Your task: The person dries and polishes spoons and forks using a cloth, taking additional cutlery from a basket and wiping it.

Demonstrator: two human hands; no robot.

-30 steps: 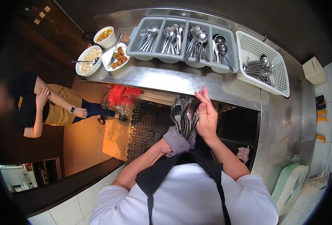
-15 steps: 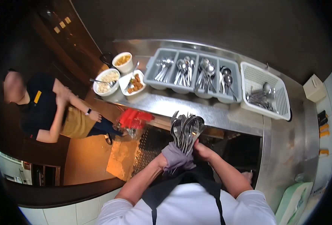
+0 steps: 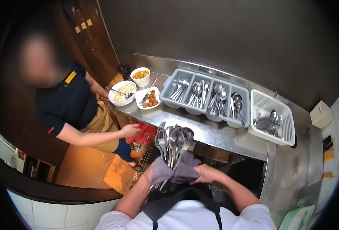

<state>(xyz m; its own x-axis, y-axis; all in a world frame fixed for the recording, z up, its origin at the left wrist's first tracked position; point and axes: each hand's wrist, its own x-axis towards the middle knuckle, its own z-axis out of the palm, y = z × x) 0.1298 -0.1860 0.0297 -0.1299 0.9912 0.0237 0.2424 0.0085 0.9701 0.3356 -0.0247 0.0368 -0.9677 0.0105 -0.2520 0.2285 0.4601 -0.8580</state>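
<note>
A bundle of spoons and forks [image 3: 173, 142] stands upright in front of my chest, heads up. Around its handles is a grey-purple cloth [image 3: 184, 169]. My left hand [image 3: 150, 174] is closed round the bundle through the cloth, its fingers mostly covered by it. On the other side, my right hand [image 3: 204, 173] grips the cloth's right edge. Beyond the bundle, on a steel counter [image 3: 215, 140], a grey cutlery tray [image 3: 169, 100] has compartments with spoons and other cutlery. To its right, a white perforated basket [image 3: 267, 100] contains more cutlery.
At the counter's left stand a bowl of rice [image 3: 117, 100], a tub of soupy food [image 3: 142, 81] and a square plate [image 3: 142, 105] with browned pieces. A co-worker [image 3: 75, 103] in a dark shirt stands close on the left, one arm reaching towards the counter's front.
The cutlery bundle has shifted left in view, and my right hand has moved from beside the cutlery to the cloth, now spread wider. The co-worker has come closer and unfolded their arms.
</note>
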